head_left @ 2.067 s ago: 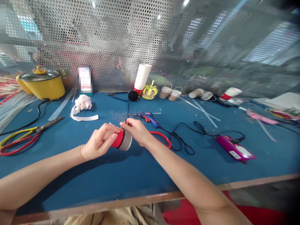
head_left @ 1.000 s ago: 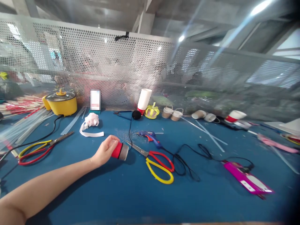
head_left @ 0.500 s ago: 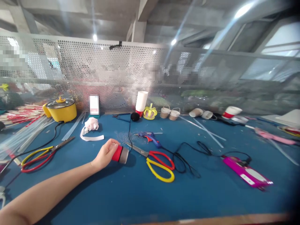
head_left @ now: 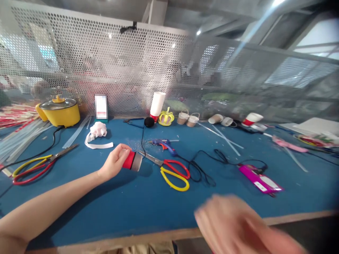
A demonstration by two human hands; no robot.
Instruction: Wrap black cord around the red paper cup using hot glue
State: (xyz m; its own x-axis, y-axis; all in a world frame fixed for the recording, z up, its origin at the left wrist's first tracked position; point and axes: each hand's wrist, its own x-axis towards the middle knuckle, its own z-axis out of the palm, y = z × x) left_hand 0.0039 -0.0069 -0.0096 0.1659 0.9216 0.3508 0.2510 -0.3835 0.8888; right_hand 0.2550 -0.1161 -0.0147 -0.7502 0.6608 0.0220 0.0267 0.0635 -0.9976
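My left hand [head_left: 115, 160] is wrapped round a small red and grey cup [head_left: 132, 161] with a black band, tilted on its side just above the blue table. At the lower right, my right hand [head_left: 233, 222] is smeared by motion over the table's front edge, and its fingers are unclear. Right of the cup lie scissors [head_left: 174, 173] with red and yellow handles. Behind them is a blue glue gun [head_left: 165, 144] with a black cord. A bunched white ribbon [head_left: 97, 132] rests behind my left hand.
A second pair of scissors [head_left: 43, 164] and a yellow electric pot [head_left: 59, 112] stand left. Along the back are a white roll [head_left: 158, 103], a yellow crown-like ornament [head_left: 166, 117] and small pails [head_left: 182, 118]. To the right lie a magenta power strip [head_left: 259, 179] and a pink glue gun [head_left: 288, 144].
My right hand has come into view at the lower right. The view has tipped down and shifted right, showing the table's front edge. My left hand still holds the cup.
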